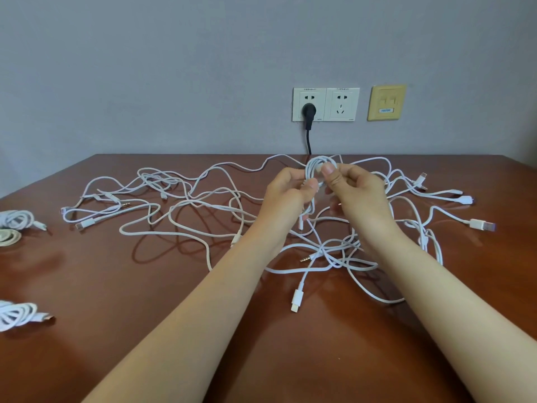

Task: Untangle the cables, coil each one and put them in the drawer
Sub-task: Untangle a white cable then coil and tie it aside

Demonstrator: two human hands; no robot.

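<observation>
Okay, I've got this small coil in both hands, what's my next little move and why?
Probably wind the hanging tail onto the coil: the left hand and right hand both pinch its loops, yet a strand drops from it toward the tangle on the table, so it looks unfinished.

Both forearms reach forward; left hand (pixel 287 196) and right hand (pixel 353 189) pinch 1 cable coil (pixel 318 160).

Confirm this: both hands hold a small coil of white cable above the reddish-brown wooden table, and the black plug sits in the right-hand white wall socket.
Wrong socket. In the head view the black plug sits in the left-hand white wall socket. Left hand and right hand do hold the small coil of white cable above the reddish-brown wooden table.
</observation>
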